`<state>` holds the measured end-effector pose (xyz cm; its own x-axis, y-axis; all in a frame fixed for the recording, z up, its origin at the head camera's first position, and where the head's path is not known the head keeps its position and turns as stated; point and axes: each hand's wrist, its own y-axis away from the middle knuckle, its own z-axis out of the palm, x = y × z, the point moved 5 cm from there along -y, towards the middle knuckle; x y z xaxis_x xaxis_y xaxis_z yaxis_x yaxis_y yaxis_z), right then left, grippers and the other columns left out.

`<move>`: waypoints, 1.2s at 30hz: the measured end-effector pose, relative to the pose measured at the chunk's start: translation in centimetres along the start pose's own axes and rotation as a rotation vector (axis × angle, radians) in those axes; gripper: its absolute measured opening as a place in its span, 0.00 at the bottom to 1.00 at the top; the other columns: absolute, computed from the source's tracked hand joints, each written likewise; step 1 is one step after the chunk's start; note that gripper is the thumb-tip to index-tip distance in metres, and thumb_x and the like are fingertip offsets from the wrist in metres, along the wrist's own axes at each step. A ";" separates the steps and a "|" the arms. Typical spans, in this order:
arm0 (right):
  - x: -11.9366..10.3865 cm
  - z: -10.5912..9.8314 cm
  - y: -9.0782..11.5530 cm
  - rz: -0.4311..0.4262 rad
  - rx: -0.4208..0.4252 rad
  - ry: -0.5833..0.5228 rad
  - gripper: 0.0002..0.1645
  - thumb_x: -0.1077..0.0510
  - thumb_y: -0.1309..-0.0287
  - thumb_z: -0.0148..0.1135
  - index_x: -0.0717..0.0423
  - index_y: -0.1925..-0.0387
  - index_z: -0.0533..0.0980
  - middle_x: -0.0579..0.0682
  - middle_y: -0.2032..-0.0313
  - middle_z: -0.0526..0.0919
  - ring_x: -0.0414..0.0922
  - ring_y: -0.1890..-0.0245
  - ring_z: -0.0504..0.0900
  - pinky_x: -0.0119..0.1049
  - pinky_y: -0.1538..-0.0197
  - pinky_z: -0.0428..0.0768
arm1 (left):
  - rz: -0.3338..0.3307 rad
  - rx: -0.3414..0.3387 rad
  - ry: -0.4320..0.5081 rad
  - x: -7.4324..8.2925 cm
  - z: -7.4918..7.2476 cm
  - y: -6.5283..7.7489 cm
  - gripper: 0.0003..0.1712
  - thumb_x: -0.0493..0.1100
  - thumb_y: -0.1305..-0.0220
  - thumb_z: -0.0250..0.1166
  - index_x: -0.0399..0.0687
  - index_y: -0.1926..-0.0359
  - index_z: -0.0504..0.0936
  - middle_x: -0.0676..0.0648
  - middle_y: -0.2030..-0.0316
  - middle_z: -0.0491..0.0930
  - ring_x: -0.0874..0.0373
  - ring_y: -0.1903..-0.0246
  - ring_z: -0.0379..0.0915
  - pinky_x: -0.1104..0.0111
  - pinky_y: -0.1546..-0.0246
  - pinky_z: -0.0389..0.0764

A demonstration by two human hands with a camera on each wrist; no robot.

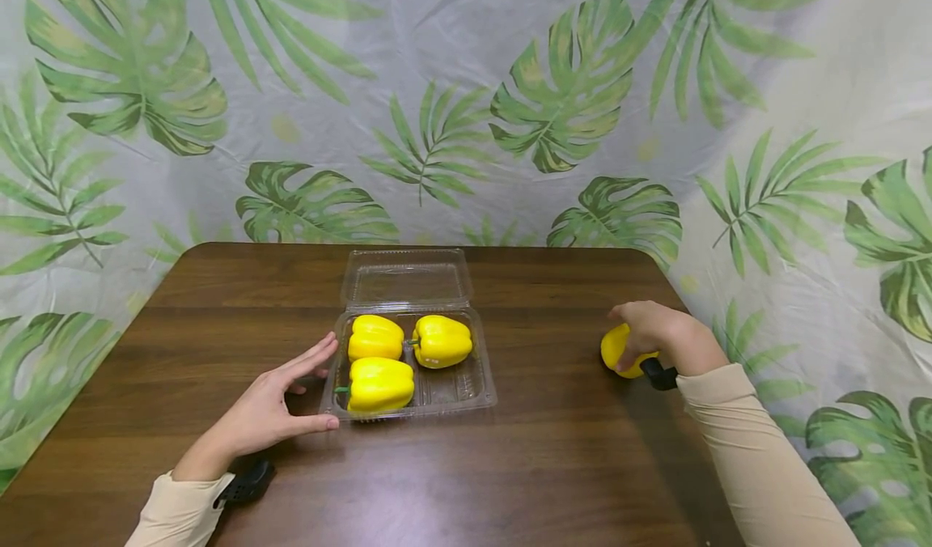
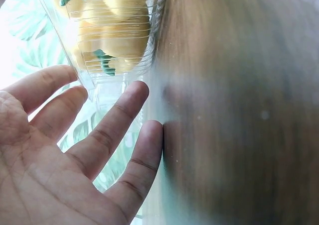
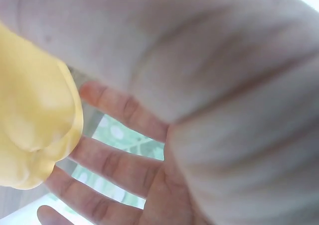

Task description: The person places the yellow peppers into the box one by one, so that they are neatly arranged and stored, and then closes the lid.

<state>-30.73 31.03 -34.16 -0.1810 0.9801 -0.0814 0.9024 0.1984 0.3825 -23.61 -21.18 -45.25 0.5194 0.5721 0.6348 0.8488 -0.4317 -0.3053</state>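
Note:
A clear plastic clamshell container (image 1: 455, 397), lid (image 1: 406, 284) folded back, lies on the table with three yellow bell peppers inside. One pepper (image 1: 374, 338) sits back left, another (image 1: 442, 341) back right, and a third (image 1: 381, 385) front left with its green stem pointing left. My left hand (image 1: 273, 405) is spread at the container's left side, thumb and fingertips at its edge; the left wrist view shows the fingers (image 2: 107, 135) mostly straight. Far to the right, my right hand (image 1: 658, 332) grips another yellow bell pepper (image 1: 615, 349) between thumb and fingers, partly covering it.
The brown wooden table (image 1: 539, 466) extends on all sides of the container. Behind it and to both sides hangs a leaf-patterned curtain (image 1: 451, 61). The table's right edge runs close to my right hand. Black wrist cameras (image 1: 247, 484) sit at both cuffs.

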 end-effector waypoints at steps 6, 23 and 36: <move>0.6 0.1 -0.1 0.017 0.006 -0.018 0.54 0.55 0.54 0.88 0.73 0.30 0.71 0.75 0.34 0.77 0.67 0.39 0.79 0.59 0.37 0.80 | 0.002 0.000 0.014 0.2 -0.1 0.0 0.59 0.54 0.44 0.85 0.52 0.17 0.64 0.43 0.16 0.61 0.68 0.43 0.80 0.63 0.49 0.87; 1.8 0.5 -0.8 0.007 0.016 -0.033 0.46 0.60 0.54 0.85 0.74 0.35 0.75 0.71 0.42 0.83 0.60 0.50 0.81 0.55 0.44 0.83 | -0.010 -0.008 0.013 0.0 0.0 0.0 0.59 0.54 0.43 0.84 0.53 0.16 0.64 0.43 0.16 0.60 0.68 0.42 0.80 0.63 0.48 0.87; 2.0 0.3 -0.5 -0.006 0.042 -0.057 0.44 0.58 0.53 0.84 0.74 0.37 0.76 0.70 0.44 0.84 0.58 0.53 0.81 0.55 0.44 0.82 | -0.014 -0.011 0.006 -0.1 0.1 0.0 0.59 0.55 0.43 0.84 0.53 0.16 0.63 0.44 0.16 0.60 0.68 0.42 0.79 0.63 0.48 0.86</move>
<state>-31.41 32.88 -34.82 -0.1653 0.9768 -0.1364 0.9173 0.2031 0.3426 -23.63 -21.19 -45.34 0.5068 0.5736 0.6435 0.8548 -0.4314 -0.2887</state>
